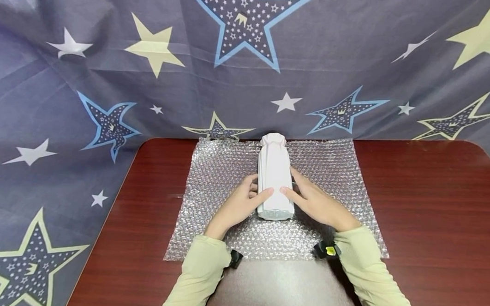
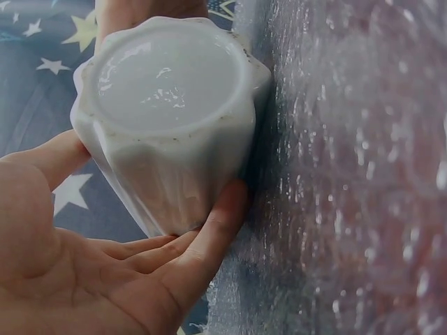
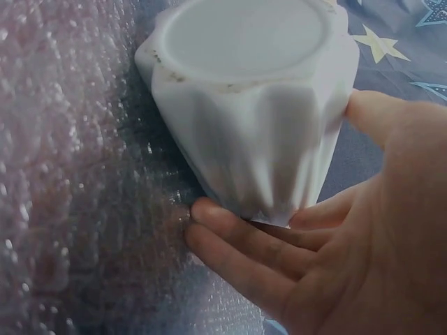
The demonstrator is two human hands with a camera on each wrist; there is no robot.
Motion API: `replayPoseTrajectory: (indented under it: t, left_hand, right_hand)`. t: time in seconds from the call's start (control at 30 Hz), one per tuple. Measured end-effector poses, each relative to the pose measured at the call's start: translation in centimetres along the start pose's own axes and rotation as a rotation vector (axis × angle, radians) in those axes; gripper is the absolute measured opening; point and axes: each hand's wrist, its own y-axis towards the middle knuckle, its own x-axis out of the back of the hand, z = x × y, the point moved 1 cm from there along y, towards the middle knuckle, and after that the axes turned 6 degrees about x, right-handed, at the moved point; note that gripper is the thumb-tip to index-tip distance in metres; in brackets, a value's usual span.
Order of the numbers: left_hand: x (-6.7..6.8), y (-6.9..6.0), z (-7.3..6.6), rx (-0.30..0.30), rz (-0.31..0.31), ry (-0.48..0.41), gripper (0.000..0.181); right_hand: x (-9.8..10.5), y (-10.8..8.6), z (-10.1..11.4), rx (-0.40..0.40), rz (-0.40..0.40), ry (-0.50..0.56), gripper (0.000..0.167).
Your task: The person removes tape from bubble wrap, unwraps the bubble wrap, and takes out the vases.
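Observation:
A white fluted vase [image 1: 275, 175] lies on its side over a sheet of bubble wrap [image 1: 218, 188], its narrow neck toward the back and its base facing me. My left hand [image 1: 237, 205] holds it from the left, thumb on top and fingers curled against the side. From the right, my right hand [image 1: 315, 203] grips it the same way. In the left wrist view the vase's round base [image 2: 171, 84] has a scalloped rim with small dark specks. The right wrist view shows fingertips [image 3: 213, 215] under the vase's side, close to the wrap.
The bubble wrap is spread over a reddish-brown wooden table [image 1: 433, 204], reaching nearly to its back edge. Behind the table hangs a dark grey-blue cloth [image 1: 248, 88] printed with stars, which also covers the left side.

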Motion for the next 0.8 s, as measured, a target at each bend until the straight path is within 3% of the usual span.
replayPoseTrajectory:
  t: [0.5,0.8]
  left_hand:
    - [0.15,-0.06,-0.02,-0.010,-0.018,0.060,0.073]
    - [0.05,-0.24,-0.37,-0.042,0.022,0.047,0.069]
  right_hand:
    - [-0.37,0.09,0.18,0.057,-0.001,-0.002,0.074]
    - [-0.28,-0.16,0.21,0.020,0.017,0.001,0.080]
